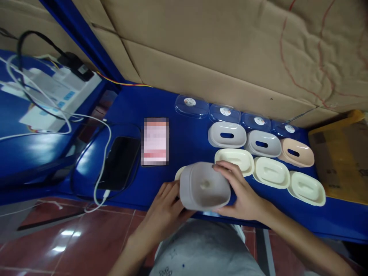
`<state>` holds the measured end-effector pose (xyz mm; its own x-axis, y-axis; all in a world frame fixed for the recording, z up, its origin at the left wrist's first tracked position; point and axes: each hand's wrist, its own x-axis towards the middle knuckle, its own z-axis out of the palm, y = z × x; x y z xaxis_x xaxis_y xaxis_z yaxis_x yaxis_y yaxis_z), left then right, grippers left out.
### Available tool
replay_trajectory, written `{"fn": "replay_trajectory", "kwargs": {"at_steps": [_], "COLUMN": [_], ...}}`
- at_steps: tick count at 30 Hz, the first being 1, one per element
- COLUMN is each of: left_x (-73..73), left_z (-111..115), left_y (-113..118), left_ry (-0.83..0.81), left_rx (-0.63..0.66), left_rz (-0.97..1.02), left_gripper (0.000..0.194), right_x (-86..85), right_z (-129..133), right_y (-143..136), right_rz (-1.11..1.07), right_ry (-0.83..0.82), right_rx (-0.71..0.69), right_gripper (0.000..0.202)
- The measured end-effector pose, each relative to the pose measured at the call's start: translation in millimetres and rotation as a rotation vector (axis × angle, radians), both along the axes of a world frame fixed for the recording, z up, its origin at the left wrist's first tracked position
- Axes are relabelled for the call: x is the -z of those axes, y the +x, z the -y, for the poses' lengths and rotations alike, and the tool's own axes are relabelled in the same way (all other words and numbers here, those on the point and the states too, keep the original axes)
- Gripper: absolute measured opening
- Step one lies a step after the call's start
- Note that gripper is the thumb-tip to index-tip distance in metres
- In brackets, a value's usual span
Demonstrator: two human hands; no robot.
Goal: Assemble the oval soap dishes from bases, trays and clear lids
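Note:
Both my hands hold a grey oval plastic dish (205, 188), tilted so that I look into its hollow. My left hand (166, 205) grips its left side, with fingers partly hidden behind it. My right hand (240, 188) wraps round the right side, fingertips on the upper rim and thumb near the lower edge. A cream plastic piece (178, 173) peeks out behind the dish's left side, and most of it is hidden. Just beyond my right hand lies a cream oval tray (237, 159) with a raised middle.
Two more cream trays (271, 172) (306, 188) continue that row. Behind them lie grey slotted dishes (227, 135) and a peach one (297, 152). Several clear lids (192, 106) line the cardboard wall. Leftward are a blurred-out screen (155, 142), black phone (119, 163) and power strip (61, 101).

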<state>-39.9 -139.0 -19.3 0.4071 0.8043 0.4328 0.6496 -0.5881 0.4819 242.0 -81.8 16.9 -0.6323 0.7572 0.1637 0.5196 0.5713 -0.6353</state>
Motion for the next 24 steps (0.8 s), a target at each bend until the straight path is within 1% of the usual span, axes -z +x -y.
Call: {"fn": "replay_trajectory", "kwargs": {"at_steps": [2,3,5,6,8,11,16,19,22,24], "left_x": [2.5,3.1,3.1,2.9,2.6,3.2,3.8,0.4,-4.9,-7.6], "left_z": [8.4,11.4,14.7,15.0,12.8,3.3,-17.3,-22.0,-21.6,-21.5], "left_y": [-9.7,-15.0,-24.8,-28.5,-32.2,-28.7,-17.1,-17.7,-21.6,-22.8], "left_ry": [-0.048,-0.085,-0.177,-0.225,-0.301,-0.331,-0.317,-0.348,-0.423,-0.443], "left_rx": [0.031,0.025,-0.036,-0.070,-0.102,-0.039,0.111,0.127,0.100,0.099], "left_rz": [0.109,0.147,0.199,0.225,0.282,0.309,0.155,0.085,0.063,0.040], "left_gripper": [0.014,0.016,0.024,0.032,0.054,0.086,0.120,0.127,0.125,0.122], "right_x": [-6.1,-7.9,-9.1,-8.9,-7.7,-5.5,-2.6,-2.0,-1.7,0.0], "right_z": [6.2,9.6,15.6,17.7,19.5,18.5,18.2,19.0,17.8,16.4], "right_y": [-1.1,-2.0,-3.8,-4.6,-5.7,-7.2,-10.9,-13.4,-15.5,-16.8], "right_rz": [0.077,0.108,0.161,0.182,0.220,0.284,0.370,0.392,0.388,0.385], "right_ry": [0.050,0.080,0.125,0.138,0.158,0.175,0.233,0.261,0.267,0.268], "right_rx": [-0.059,-0.066,-0.054,-0.041,-0.019,-0.020,-0.035,-0.045,-0.079,-0.093], "right_gripper": [0.098,0.097,0.094,0.092,0.090,0.086,0.075,0.073,0.074,0.075]}}
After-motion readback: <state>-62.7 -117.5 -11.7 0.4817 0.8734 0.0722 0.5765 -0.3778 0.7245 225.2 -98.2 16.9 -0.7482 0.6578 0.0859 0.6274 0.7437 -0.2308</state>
